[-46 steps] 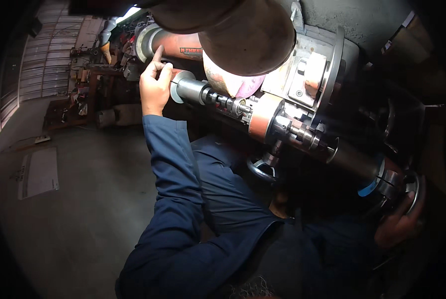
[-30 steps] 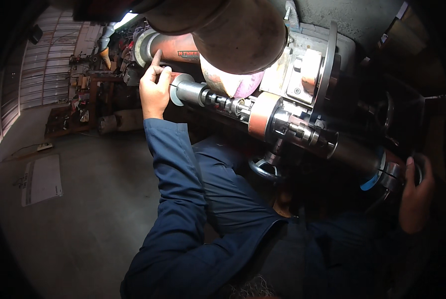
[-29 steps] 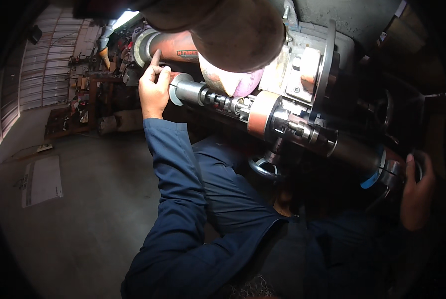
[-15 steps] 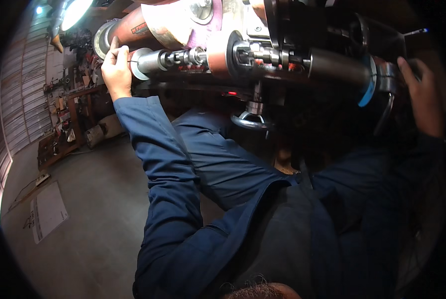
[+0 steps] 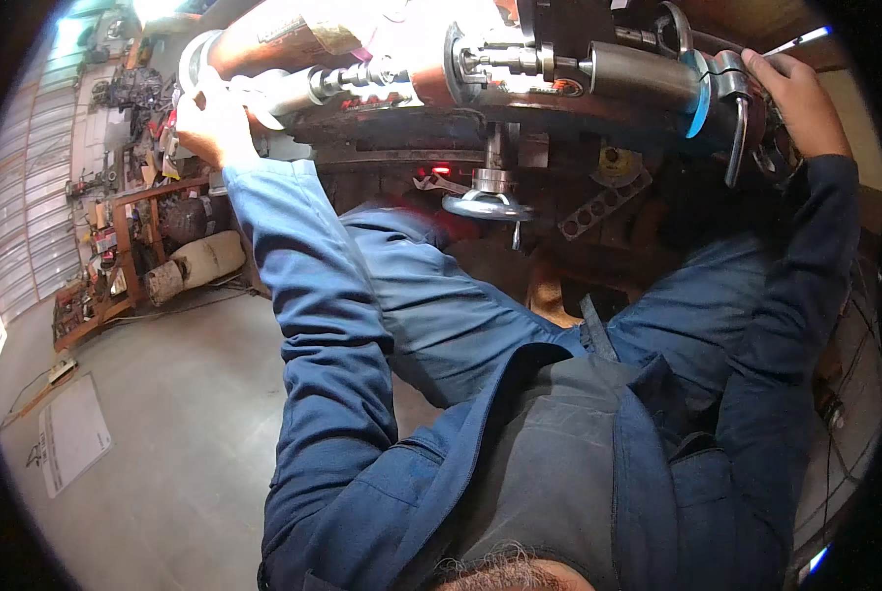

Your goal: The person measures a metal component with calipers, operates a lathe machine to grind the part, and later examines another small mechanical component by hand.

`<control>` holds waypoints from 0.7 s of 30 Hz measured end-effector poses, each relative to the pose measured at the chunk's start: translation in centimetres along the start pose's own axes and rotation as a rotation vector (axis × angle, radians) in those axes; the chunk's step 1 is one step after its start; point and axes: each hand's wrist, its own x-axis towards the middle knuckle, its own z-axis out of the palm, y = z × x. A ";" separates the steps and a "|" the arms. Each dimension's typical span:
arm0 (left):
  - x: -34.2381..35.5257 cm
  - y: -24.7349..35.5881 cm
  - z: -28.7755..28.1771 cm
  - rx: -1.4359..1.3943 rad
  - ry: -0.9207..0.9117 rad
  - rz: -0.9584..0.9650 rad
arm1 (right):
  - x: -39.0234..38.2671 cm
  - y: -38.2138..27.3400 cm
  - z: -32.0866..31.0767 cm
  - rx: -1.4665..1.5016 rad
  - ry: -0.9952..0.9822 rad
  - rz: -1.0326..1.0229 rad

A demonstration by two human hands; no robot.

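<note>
Two bare hands reach to opposite ends of the machine (image 5: 382,124). The lobed steel shaft (image 5: 367,75) lies lengthwise along it, between the left sleeve (image 5: 291,91) and the right sleeve (image 5: 643,79), with an orange ring (image 5: 429,79) near mid-length. We see the left hand (image 5: 209,123) at the left end, just beside the left sleeve; its fingers are bent, but glare prevents us from telling whether they are clamped on a part. We see the right hand (image 5: 807,100) beside the clamp collar (image 5: 728,76), whose lever (image 5: 738,143) points downward; thumb and fingers are slightly apart, and we cannot tell whether they grip anything. A blue band (image 5: 701,96) adjoins the collar. The handwheel (image 5: 488,208) sits below the shaft, left of a perforated strip (image 5: 606,204).
</note>
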 end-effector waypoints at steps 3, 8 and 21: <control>0.6 -1.8 0.0 -0.010 0.086 -0.017 | 0.6 0.3 0.0 0.005 -0.005 -0.030; 0.5 -1.2 0.3 -0.398 0.003 -0.178 | 1.2 1.2 -0.2 0.040 -0.043 -0.036; 0.0 -1.6 -1.6 -0.066 -0.364 0.192 | 0.8 -0.5 0.0 0.022 -0.103 0.008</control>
